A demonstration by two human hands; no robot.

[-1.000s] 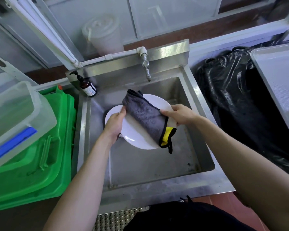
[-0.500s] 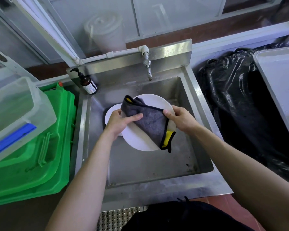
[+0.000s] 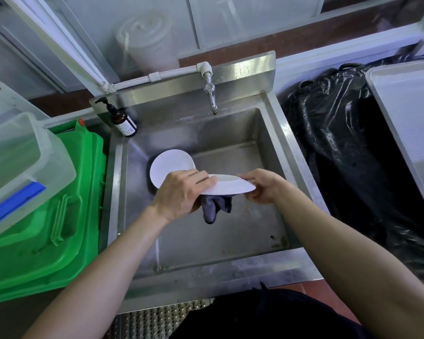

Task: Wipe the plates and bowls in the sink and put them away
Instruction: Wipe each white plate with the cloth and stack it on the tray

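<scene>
Wiping stage: one white plate (image 3: 230, 186) is held above the basin, tilted nearly edge-on to the camera, underside upward.
Left hand (image 3: 181, 192): grasps the plate's left rim, fingers curled over the edge.
Right hand (image 3: 262, 185): grasps the right rim, thumb on top; whether it also grips the cloth cannot be told.
Grey cloth (image 3: 214, 206): hangs beneath the plate, between the two hands, most of it hidden by the plate.
Second plate (image 3: 168, 165): lies in the sink's left rear part, just behind the left hand, apparently not yet wiped.
Sink (image 3: 230, 241): steel basin; no bowls are visible in it.
Tap (image 3: 211, 94): at the rear wall, not running.
Soap bottle (image 3: 123, 121): on the rear left corner.
Progress, as judged: one plate in hand, at least one awaiting; nothing visibly put away, and no storage place is evident.
</scene>
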